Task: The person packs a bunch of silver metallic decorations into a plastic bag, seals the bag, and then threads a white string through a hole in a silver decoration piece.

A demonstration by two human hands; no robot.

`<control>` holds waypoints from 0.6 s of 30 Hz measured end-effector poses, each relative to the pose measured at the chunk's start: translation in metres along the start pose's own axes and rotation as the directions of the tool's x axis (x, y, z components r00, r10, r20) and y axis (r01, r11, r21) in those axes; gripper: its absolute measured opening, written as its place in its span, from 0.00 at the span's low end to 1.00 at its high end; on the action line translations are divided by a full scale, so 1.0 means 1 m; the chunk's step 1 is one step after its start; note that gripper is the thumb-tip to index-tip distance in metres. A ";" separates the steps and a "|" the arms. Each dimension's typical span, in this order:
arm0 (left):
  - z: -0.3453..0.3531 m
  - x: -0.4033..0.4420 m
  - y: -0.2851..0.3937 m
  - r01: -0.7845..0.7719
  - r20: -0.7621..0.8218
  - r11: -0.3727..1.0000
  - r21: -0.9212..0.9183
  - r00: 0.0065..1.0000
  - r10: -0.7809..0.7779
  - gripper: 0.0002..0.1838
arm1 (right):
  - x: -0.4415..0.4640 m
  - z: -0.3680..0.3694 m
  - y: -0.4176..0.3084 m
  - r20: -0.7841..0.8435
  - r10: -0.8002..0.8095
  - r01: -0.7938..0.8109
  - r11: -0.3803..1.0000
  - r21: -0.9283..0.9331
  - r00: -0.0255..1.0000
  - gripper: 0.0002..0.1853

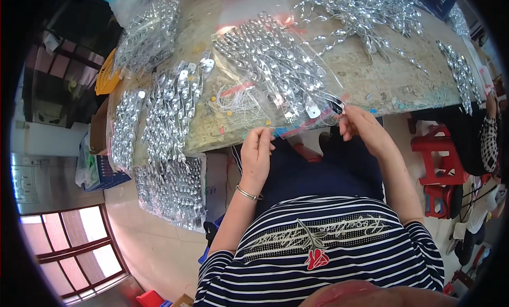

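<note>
A clear plastic bag [297, 128] with a red strip lies at the table's near edge, full of silver twisted ornaments [275, 63] and a white tag [313, 111]. At its near left corner, my left hand [258, 152] is closed in a pinch on the bag's edge. My right hand [367, 128] pinches the bag's near right corner, beside the dark ends of some ornaments. A tangle of clear thin strings [238, 106] lies left of the bag.
More silver ornament bundles [172, 100] hang over the table's left edge. A loose pile of ornaments [366, 15] covers the far right of the worn table [360, 73]. A yellow basket [107, 73] is at left, and red stools [440, 156] stand at right near another person's patterned sleeve [489, 142].
</note>
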State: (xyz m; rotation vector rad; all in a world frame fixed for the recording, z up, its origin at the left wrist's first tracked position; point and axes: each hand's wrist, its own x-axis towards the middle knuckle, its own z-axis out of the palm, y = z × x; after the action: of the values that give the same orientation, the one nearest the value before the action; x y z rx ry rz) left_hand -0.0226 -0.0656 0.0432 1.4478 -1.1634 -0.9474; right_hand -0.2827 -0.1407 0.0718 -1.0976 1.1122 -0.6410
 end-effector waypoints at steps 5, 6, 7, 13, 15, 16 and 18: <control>-0.010 -0.001 -0.012 0.017 -0.066 0.999 0.050 0.998 -0.013 0.11 | 0.002 0.007 -0.009 0.056 0.074 -0.083 0.977 0.197 0.996 0.23; -0.012 -0.001 -0.012 0.011 -0.075 0.998 0.061 0.997 -0.006 0.11 | 0.003 0.008 -0.007 0.055 0.074 -0.083 0.977 0.199 0.996 0.23; -0.013 0.000 -0.012 -0.004 -0.080 0.997 0.083 0.997 0.011 0.11 | 0.005 0.010 -0.005 0.029 0.057 -0.060 0.991 0.118 0.998 0.23; -0.025 0.006 -0.015 -0.119 -0.103 0.964 0.240 0.984 0.147 0.09 | 0.004 0.021 -0.014 -0.068 -0.103 0.080 0.956 -0.282 0.992 0.24; -0.027 0.009 -0.014 -0.146 -0.102 0.942 0.303 0.978 0.184 0.09 | -0.004 0.018 -0.020 -0.065 -0.188 0.147 0.906 -0.397 0.980 0.24; -0.028 0.011 -0.014 -0.185 -0.105 0.925 0.331 0.967 0.231 0.09 | -0.008 0.019 -0.021 -0.091 -0.197 0.146 0.909 -0.391 0.976 0.23; -0.028 0.014 -0.016 -0.256 -0.110 0.886 0.386 0.941 0.320 0.08 | -0.019 0.022 -0.022 -0.141 -0.212 0.145 0.914 -0.380 0.967 0.21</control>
State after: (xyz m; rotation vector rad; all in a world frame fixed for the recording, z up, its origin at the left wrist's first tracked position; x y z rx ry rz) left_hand 0.0103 -0.0730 0.0332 1.5540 -1.4309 -0.3996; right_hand -0.2670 -0.1243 0.1003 -1.5006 1.3331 -0.7037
